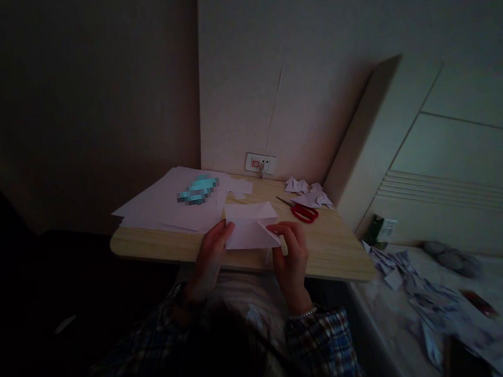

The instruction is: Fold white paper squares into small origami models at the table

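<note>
Gripped by left hand (213, 246) and right hand (291, 249), paper (246, 234) near the table's front edge (335, 255) could crease askew if either slips.

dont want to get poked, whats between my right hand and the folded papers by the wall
The red-handled scissors lie between your right hand and those folded papers, as the head view shows.
</note>
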Demonstrator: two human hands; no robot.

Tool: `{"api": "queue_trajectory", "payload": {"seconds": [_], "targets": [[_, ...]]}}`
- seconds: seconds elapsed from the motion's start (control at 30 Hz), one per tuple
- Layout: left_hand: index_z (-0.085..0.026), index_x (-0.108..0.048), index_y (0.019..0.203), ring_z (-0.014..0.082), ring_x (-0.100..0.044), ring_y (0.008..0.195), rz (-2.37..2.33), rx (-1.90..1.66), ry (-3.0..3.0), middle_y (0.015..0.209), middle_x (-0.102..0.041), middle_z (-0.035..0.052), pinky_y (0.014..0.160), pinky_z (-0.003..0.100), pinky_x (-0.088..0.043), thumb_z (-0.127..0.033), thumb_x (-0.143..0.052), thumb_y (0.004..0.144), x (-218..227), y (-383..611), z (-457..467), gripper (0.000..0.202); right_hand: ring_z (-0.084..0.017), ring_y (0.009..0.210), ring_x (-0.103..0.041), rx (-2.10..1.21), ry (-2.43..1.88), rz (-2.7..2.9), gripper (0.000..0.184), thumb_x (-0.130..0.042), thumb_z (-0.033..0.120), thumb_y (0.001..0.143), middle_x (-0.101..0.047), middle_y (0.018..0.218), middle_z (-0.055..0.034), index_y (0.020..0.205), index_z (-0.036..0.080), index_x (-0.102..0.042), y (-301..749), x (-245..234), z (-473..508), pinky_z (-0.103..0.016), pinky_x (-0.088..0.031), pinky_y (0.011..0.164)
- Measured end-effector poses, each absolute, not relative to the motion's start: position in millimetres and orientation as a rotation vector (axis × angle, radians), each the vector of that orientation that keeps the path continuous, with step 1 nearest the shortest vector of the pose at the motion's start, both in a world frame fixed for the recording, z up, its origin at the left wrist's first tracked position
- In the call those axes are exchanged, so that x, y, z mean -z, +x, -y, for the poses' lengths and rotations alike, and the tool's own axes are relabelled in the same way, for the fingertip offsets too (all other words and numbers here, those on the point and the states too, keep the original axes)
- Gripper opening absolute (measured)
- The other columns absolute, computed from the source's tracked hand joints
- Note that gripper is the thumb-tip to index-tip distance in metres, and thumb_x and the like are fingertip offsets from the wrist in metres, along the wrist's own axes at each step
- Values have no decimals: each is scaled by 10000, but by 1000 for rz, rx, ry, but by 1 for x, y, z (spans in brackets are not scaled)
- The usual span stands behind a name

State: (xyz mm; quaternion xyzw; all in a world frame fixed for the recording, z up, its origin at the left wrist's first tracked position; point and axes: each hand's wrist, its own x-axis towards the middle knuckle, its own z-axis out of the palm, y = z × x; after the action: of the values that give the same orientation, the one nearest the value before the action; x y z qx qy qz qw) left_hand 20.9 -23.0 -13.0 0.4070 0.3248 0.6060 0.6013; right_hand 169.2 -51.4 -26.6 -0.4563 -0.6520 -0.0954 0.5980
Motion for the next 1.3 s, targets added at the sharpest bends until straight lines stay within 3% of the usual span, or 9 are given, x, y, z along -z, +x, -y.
{"api": "queue_trajectory", "payload": {"seconds": [0.17,0.37,0.67,0.87,1.0,1.17,1.3], "targets": [[-195,-638,734,234,-601,866,-732,-1412,902,765,-688,32,713,284,-465,-362,-733,612,16,21,16,228,-189,902,-534,162,-1055,1500,238,-450,96,784,-545,918,-42,911,212,-614,169,26,50,-323,-438,793],[-207,-611,721,255,-591,1019,-673,-1452,744,818,-692,36,827,320,-483,-348,-717,602,13,22,15,213,-182,876,-540,119,-1016,1527,350,-413,43,708,-541,896,-35,920,210,-636,170,26,51,-308,-439,760],[-206,-609,769,217,-634,887,-565,-1456,737,792,-679,-3,745,288,-492,-268,-725,581,15,19,13,229,-187,961,-562,25,-938,1523,444,-371,14,624,-598,985,-48,913,209,-645,172,25,52,-339,-451,836],[-196,-589,706,172,-591,684,-682,-1543,834,625,-597,-24,573,249,-423,-465,-718,652,24,15,8,304,-170,886,-602,-325,-871,1339,275,-379,144,831,-655,910,-47,916,181,-638,172,26,50,-314,-468,804],[-175,-588,675,121,-514,568,-734,-1585,936,575,-552,-45,504,215,-370,-448,-713,681,26,11,8,301,-161,806,-616,-531,-827,1173,234,-420,284,889,-654,824,-26,915,178,-627,172,27,46,-305,-473,760],[-154,-634,764,118,-551,615,-724,-1532,1024,652,-625,-37,537,196,-399,-370,-731,663,20,13,10,258,-144,803,-572,-610,-952,1213,206,-607,330,794,-633,904,-14,954,201,-610,170,26,42,-258,-446,718],[-154,-655,818,183,-635,757,-620,-1476,976,742,-685,14,630,245,-477,-466,-708,653,17,17,11,357,-142,817,-566,-683,-924,1226,260,-634,288,764,-628,1016,-27,1011,217,-593,169,29,37,-268,-443,740]]}}
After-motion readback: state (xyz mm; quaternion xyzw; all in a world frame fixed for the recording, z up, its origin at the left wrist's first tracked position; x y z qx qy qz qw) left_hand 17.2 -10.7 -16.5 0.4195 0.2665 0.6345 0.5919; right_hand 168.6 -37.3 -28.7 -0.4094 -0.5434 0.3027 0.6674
